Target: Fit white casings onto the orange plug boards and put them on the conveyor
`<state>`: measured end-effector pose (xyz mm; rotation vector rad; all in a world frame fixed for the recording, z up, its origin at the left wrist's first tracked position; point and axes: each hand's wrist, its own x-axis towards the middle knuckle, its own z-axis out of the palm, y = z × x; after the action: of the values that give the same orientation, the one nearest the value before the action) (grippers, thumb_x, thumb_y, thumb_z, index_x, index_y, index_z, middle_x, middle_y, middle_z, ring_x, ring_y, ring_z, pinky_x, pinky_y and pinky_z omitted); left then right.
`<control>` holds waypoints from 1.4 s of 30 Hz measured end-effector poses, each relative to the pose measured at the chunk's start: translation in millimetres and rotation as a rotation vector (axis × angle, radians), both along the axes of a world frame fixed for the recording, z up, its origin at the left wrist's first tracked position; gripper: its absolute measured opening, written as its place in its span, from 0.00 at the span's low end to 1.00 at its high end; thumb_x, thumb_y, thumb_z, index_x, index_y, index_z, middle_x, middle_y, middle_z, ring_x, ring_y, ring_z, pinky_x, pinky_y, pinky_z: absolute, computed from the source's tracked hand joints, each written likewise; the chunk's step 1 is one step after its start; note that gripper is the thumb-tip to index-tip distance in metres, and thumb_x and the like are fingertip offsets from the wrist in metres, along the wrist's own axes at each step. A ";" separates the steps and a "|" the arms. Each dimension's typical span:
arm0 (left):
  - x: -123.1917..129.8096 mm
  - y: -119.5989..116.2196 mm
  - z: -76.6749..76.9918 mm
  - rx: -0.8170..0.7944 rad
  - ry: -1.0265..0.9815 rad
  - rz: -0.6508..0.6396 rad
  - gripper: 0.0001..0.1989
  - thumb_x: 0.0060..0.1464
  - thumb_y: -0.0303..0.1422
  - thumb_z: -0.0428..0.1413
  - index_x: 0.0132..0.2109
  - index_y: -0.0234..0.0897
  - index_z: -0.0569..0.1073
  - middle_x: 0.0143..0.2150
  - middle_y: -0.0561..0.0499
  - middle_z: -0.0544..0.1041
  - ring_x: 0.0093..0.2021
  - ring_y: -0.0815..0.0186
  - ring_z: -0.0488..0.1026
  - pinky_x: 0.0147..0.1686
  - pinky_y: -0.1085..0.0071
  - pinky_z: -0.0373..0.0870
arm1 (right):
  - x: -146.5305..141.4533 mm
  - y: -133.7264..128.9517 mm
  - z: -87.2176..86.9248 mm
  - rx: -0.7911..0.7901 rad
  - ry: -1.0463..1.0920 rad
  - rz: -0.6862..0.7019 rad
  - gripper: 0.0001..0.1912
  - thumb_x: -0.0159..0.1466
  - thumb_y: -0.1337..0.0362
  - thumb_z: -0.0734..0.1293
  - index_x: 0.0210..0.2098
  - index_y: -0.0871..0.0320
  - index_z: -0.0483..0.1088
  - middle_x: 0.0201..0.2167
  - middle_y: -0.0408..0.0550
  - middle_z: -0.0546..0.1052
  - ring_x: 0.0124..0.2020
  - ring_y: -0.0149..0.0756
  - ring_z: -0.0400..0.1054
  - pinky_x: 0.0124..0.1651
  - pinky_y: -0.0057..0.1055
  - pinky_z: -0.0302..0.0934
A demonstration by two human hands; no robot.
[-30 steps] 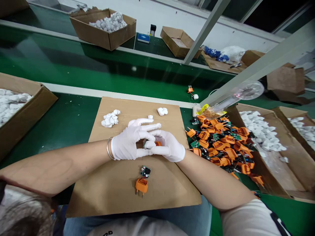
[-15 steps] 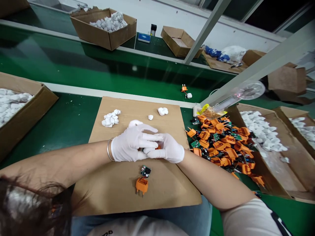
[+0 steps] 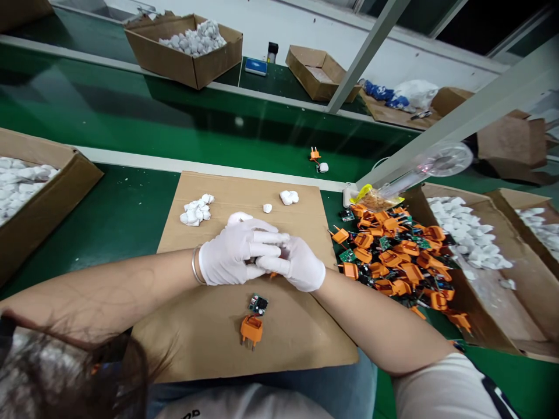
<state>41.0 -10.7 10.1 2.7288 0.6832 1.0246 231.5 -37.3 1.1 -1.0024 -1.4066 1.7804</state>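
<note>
In white gloves, my left hand (image 3: 238, 253) and my right hand (image 3: 301, 265) meet over the cardboard sheet (image 3: 196, 337). Their fingers overlap and are closed around an orange plug housing (image 3: 273, 274). Only a sliver of it shows below the fingers; whatever else is in the grip is hidden. Just below lies another orange plug housing (image 3: 251, 330), pins toward me, wired to a small circuit board (image 3: 258, 304). Beyond my hands sit white putty-like lumps: a cluster (image 3: 196, 210), a small piece (image 3: 267, 208) and a larger piece (image 3: 289, 198).
A pile of orange plug housings with boards (image 3: 397, 250) lies to the right, beside a cardboard box (image 3: 493, 302) of white lumps. Another box (image 3: 48, 198) of lumps stands left. An orange plug (image 3: 314, 155) with a white-covered board rests on the green belt (image 3: 174, 128).
The plug on the green belt has shifted left. My right fingers have moved slightly over the held housing, so less of its orange shows. Pieces on the cardboard stay put.
</note>
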 end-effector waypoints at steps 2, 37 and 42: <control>-2.3 -0.2 -3.5 -0.040 -0.087 -0.015 0.10 0.63 0.35 0.58 0.49 0.48 0.81 0.58 0.52 0.84 0.52 0.60 0.83 0.52 0.58 0.80 | 0.8 1.9 -3.0 -0.017 0.002 -0.028 0.12 0.57 0.55 0.80 0.34 0.57 0.82 0.34 0.44 0.84 0.37 0.35 0.75 0.43 0.33 0.70; -2.3 2.0 -7.2 0.159 0.004 0.187 0.16 0.73 0.35 0.51 0.63 0.43 0.62 0.33 0.63 0.85 0.33 0.68 0.82 0.55 0.58 0.65 | -0.5 2.2 -8.5 -0.129 0.259 -0.395 0.20 0.44 0.53 0.86 0.33 0.53 0.86 0.35 0.45 0.88 0.33 0.33 0.78 0.43 0.33 0.76; -3.9 1.8 -9.2 0.142 -0.012 0.166 0.15 0.70 0.36 0.54 0.61 0.45 0.65 0.35 0.61 0.85 0.36 0.65 0.83 0.57 0.55 0.65 | 0.9 1.0 -10.9 -0.104 0.245 -0.364 0.18 0.47 0.54 0.85 0.34 0.54 0.86 0.35 0.46 0.87 0.34 0.35 0.78 0.45 0.35 0.76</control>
<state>37.1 -8.9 0.9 2.8214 0.8801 1.1661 232.3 -36.3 -9.8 -0.9826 -0.9238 1.6498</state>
